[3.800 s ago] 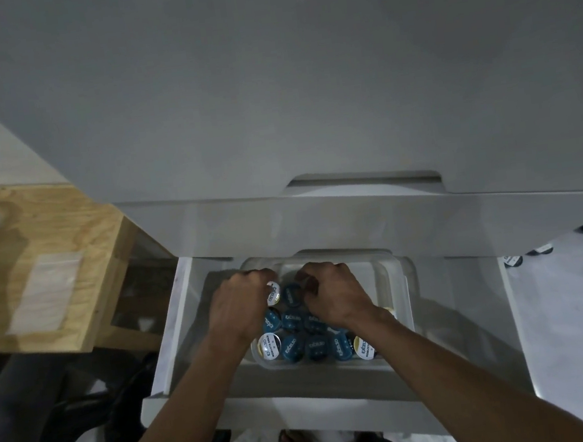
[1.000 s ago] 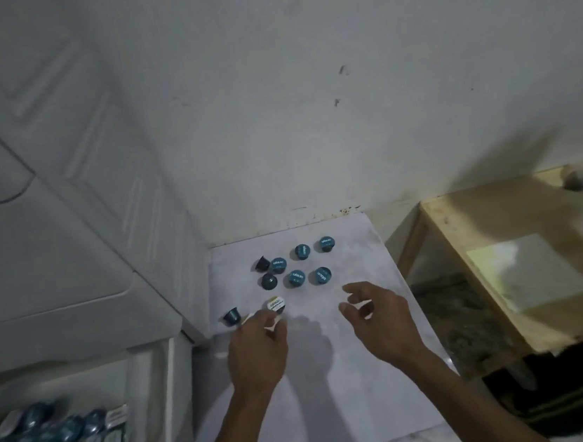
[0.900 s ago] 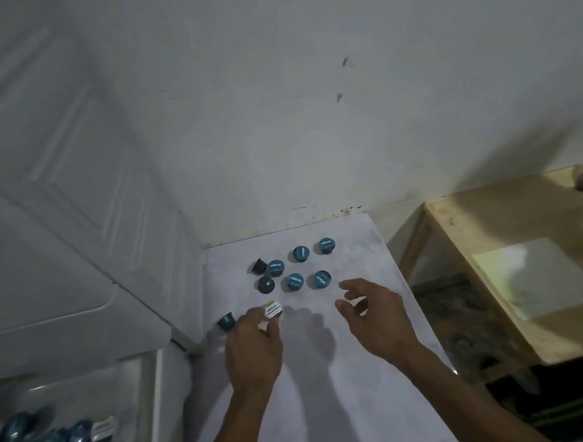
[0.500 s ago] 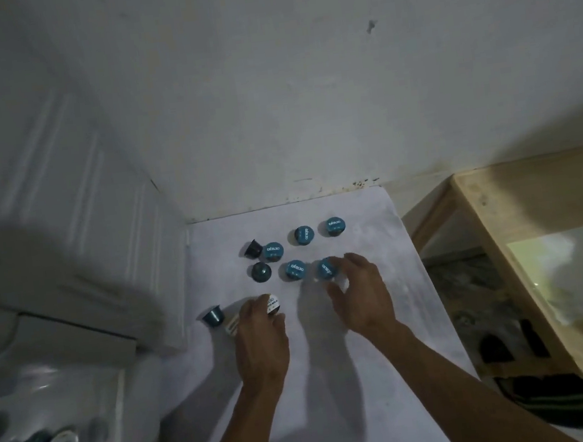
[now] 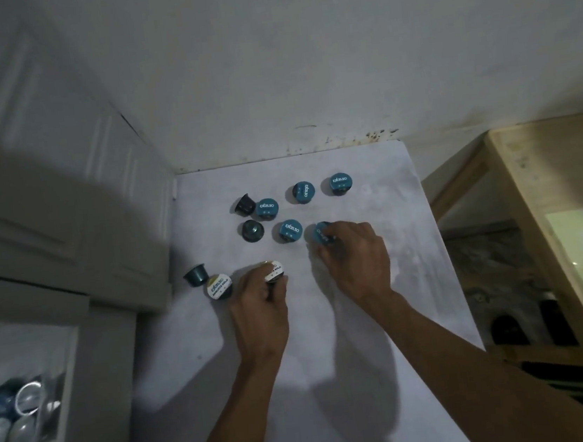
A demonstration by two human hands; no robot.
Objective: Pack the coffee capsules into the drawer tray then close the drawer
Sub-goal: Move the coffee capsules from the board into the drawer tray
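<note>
White tabletop (image 5: pixel 334 344) against a pale wall: loose coffee capsules lie near its far edge. Left hand (image 5: pixel 261 312) pinches a white-lidded capsule (image 5: pixel 274 271); right hand (image 5: pixel 357 260) grips a blue-lidded capsule (image 5: pixel 321 233). Ungrasped: a second white-lidded capsule (image 5: pixel 220 286) just left of the left hand, a tipped dark capsule (image 5: pixel 196 274) beside it, and further blue capsules (image 5: pixel 291 230) beyond. At lower left, the open drawer tray (image 5: pixel 33 436) holds packed capsules (image 5: pixel 9 413). Wooden bench (image 5: pixel 558 224) at right.
</note>
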